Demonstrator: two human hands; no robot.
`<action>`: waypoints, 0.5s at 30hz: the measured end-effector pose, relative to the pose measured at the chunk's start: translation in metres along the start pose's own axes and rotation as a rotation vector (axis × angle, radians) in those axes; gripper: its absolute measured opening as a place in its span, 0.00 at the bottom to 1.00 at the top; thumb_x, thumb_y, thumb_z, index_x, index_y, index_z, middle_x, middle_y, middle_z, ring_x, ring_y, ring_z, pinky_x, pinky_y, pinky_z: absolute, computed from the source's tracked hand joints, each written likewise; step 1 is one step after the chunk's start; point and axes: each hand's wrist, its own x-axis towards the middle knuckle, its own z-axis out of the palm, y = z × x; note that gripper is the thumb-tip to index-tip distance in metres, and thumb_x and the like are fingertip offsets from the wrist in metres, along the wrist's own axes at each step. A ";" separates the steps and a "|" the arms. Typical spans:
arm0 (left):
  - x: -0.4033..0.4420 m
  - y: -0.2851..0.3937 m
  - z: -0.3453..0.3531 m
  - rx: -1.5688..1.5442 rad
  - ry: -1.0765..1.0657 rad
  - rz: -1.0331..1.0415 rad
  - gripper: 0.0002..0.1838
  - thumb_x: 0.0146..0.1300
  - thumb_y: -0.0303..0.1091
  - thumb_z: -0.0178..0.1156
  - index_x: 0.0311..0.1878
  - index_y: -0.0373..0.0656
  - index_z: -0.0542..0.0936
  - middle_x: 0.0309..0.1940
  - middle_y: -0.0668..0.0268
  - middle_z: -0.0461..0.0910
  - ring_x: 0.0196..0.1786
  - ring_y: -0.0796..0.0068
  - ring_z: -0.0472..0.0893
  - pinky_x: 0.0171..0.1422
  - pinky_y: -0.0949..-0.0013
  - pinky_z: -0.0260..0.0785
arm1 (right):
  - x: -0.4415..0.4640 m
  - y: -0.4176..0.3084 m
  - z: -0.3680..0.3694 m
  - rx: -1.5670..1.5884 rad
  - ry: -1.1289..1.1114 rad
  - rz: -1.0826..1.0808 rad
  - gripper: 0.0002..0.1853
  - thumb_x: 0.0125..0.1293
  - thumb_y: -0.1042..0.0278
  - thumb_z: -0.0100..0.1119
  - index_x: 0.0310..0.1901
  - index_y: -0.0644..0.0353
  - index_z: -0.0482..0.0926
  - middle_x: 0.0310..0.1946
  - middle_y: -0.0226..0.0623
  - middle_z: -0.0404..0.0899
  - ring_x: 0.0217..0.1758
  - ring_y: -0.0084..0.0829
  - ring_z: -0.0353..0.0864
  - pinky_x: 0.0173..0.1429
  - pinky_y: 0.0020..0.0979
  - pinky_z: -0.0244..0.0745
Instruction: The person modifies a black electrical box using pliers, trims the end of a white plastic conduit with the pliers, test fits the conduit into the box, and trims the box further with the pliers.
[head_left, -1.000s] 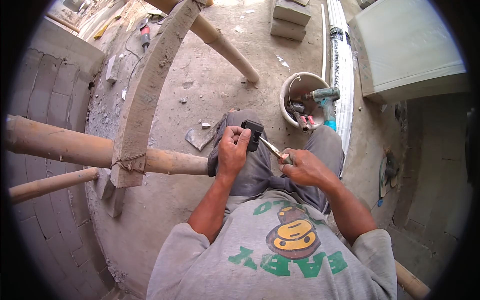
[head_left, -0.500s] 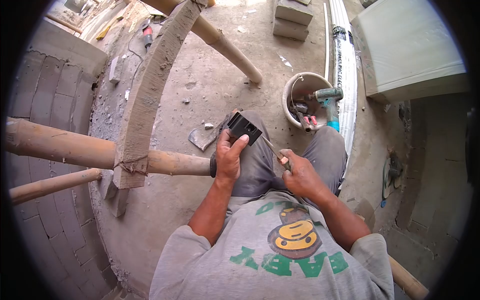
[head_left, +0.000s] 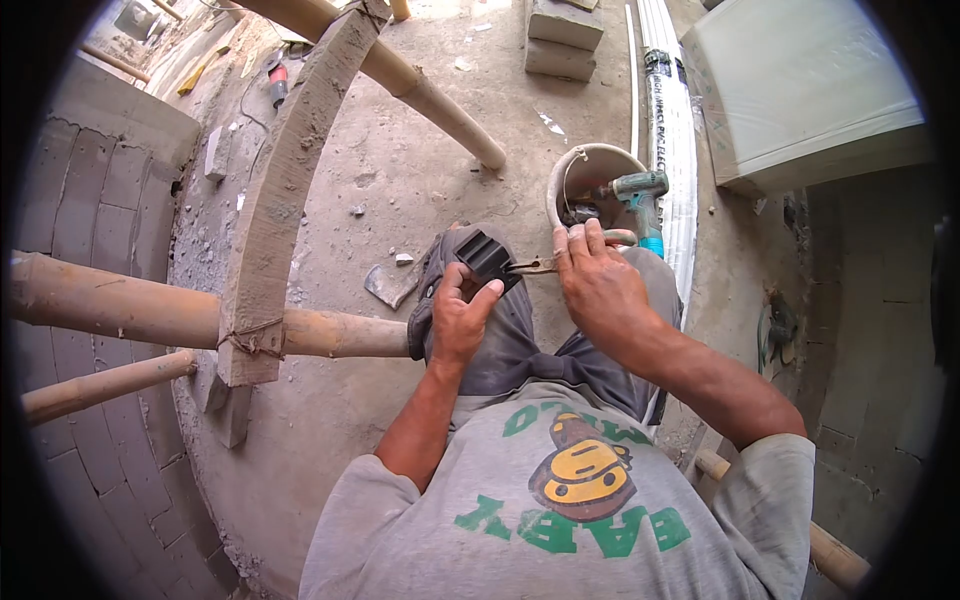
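My left hand (head_left: 465, 318) is closed around a small black electrical box (head_left: 484, 256) above my left knee, with the thumb along its near edge. My right hand (head_left: 598, 275) grips a pair of worn pliers (head_left: 535, 267), the palm turned down. The pliers' jaws reach the right side of the box; whether they bite its wall or only poke into it I cannot make out. One handle sticks out past my right fingers, close to the bucket rim.
Beyond my right knee stands a bucket (head_left: 556, 190) with tools and a teal cordless drill (head_left: 641, 192) in it. White PVC pipes (head_left: 671, 130) lie alongside. Bamboo poles (head_left: 120, 297) and a rough plank (head_left: 285, 190) stand at the left. Grey blocks (head_left: 563, 38) sit at the back.
My right hand has moved up and forward, turning the pliers from slanting to nearly level. The black box has tilted slightly in my left hand. The whole view has shifted a little.
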 end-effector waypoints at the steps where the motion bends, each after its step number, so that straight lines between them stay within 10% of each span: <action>1: 0.001 -0.004 -0.002 0.022 0.001 0.008 0.10 0.62 0.30 0.67 0.39 0.40 0.74 0.31 0.71 0.76 0.35 0.84 0.72 0.41 0.75 0.67 | 0.001 -0.001 0.001 0.005 0.002 0.006 0.28 0.67 0.69 0.49 0.66 0.77 0.66 0.59 0.62 0.73 0.69 0.54 0.71 0.63 0.39 0.76; 15: -0.001 0.002 0.000 0.066 -0.040 -0.013 0.10 0.66 0.31 0.64 0.40 0.42 0.72 0.27 0.74 0.74 0.30 0.87 0.69 0.34 0.78 0.62 | 0.004 0.018 0.002 0.362 -0.157 0.001 0.24 0.60 0.76 0.57 0.60 0.69 0.74 0.50 0.57 0.76 0.43 0.48 0.85 0.42 0.40 0.83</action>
